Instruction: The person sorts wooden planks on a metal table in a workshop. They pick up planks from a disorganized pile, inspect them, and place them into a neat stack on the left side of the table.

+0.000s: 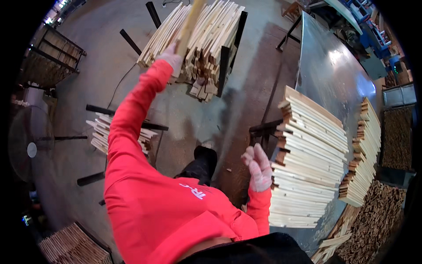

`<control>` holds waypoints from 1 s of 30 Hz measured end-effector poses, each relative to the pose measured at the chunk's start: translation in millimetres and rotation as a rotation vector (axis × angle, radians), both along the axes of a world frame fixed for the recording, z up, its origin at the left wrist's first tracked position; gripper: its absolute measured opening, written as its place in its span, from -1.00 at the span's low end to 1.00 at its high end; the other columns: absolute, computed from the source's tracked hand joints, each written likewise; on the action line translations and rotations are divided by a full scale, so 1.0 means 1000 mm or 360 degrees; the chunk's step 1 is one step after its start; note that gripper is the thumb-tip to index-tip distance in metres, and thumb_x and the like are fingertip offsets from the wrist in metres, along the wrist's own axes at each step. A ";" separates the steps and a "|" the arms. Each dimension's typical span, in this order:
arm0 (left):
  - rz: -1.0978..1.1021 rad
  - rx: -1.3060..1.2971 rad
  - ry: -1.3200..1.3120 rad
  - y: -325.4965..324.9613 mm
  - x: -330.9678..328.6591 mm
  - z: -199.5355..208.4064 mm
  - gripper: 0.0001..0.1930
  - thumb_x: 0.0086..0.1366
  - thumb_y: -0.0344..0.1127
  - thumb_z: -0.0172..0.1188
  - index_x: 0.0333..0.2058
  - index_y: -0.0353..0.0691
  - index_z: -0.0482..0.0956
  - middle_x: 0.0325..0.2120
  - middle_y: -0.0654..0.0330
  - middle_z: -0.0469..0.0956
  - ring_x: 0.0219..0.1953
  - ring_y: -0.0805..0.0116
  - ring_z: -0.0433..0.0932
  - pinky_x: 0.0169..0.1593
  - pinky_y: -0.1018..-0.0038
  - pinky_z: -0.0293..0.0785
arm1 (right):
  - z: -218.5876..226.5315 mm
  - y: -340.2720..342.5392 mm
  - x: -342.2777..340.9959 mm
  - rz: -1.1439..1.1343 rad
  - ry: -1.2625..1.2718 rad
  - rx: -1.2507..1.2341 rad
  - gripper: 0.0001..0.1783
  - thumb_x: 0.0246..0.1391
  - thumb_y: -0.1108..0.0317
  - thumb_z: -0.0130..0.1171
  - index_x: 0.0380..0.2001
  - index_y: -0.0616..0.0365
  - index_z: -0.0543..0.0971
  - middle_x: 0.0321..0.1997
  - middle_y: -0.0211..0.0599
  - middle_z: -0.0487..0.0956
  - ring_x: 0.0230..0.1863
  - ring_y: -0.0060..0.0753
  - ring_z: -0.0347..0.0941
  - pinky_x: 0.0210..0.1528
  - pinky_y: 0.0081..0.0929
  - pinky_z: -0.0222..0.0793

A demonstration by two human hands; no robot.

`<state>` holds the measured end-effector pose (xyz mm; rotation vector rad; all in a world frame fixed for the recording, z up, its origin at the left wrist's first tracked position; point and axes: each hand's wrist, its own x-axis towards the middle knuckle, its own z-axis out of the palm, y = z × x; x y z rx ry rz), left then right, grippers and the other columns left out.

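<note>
1. My left hand is holding one long wooden strip; fingers are clamping around its near end.
2. That strip is pointing away from me, running over the big strip stack, out past the top edge of view. Can't tell if it's touching the stack.
3. The big stack is lying in front of me, with black posts standing along its sides.
4. My right hand is hanging just beside the bench stack. Fingers are bending loosely, not closing on anything I can see. Can't tell if the hand is touching the wood.
5. The bench stack is sitting on the metal-topped bench at my right, its strips lying side by side. A second strip row is resting farther right.
6. At my left, a smaller strip pile is lying by a black bar, partly hiding behind my sleeve.
</note>
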<state>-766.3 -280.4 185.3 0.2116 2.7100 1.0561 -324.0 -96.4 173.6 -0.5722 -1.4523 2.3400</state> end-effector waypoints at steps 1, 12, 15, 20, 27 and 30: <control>-0.0048 -0.0309 0.0283 -0.010 -0.055 -0.009 -0.39 0.14 -0.25 0.05 0.23 -0.03 0.32 -0.15 -0.14 0.58 -0.10 -0.15 0.55 -0.02 0.18 0.47 | -0.002 -0.001 -0.004 0.0067 -0.0078 -0.0068 -0.32 0.19 0.34 0.16 0.32 0.30 0.20 0.20 -0.13 0.43 0.10 -0.36 0.44 0.22 -0.38 0.30; -0.0363 0.0065 -0.0151 -0.003 -0.280 -0.189 -0.34 0.36 0.00 0.07 0.27 -0.34 0.24 0.22 -0.03 0.35 0.24 0.19 0.33 0.28 0.47 0.18 | -0.068 -0.033 -0.087 -0.0296 -0.0506 -0.0410 -0.39 0.26 0.13 0.10 0.27 0.24 0.31 0.09 -0.09 0.50 -0.05 -0.29 0.52 0.07 -0.24 0.48; -0.0385 0.0408 -0.0287 0.041 -0.259 -0.184 -0.38 0.38 0.07 0.02 0.26 -0.21 0.31 0.19 0.03 0.40 0.22 0.23 0.35 0.28 0.39 0.21 | -0.066 -0.047 -0.075 -0.0445 -0.0619 -0.0427 -0.41 0.27 0.24 0.10 0.28 0.27 0.28 0.13 -0.05 0.48 0.01 -0.25 0.50 0.14 -0.28 0.42; -0.0786 -0.0664 0.0267 0.058 -0.276 -0.183 -0.50 0.42 -0.06 -0.02 0.17 -0.29 0.42 0.13 0.06 0.46 0.18 0.24 0.41 0.26 0.39 0.26 | -0.037 -0.035 -0.001 -0.0252 -0.0831 0.0520 -0.46 0.23 0.32 0.08 0.24 0.31 0.31 0.09 -0.06 0.53 0.08 -0.26 0.50 0.13 -0.44 0.38; -0.0799 0.0639 0.0564 0.177 0.009 -0.053 -0.56 0.45 -0.13 -0.07 0.14 -0.30 0.45 0.07 0.00 0.50 0.10 0.16 0.46 0.16 0.32 0.38 | -0.022 -0.054 0.348 -0.1081 -0.1941 0.1952 -0.50 0.12 0.13 0.11 0.13 0.01 0.48 0.14 -0.16 0.52 0.02 -0.05 0.52 0.13 -0.28 0.43; -0.1312 0.0958 0.0088 0.176 0.269 -0.021 -0.58 0.46 -0.16 -0.09 0.12 -0.31 0.46 0.04 -0.03 0.51 0.06 0.13 0.48 0.11 0.29 0.43 | -0.031 -0.102 0.559 -0.1466 -0.2722 0.1321 -0.37 0.13 0.02 0.09 0.21 0.08 0.39 0.25 -0.13 0.43 0.21 -0.07 0.39 0.28 -0.24 0.27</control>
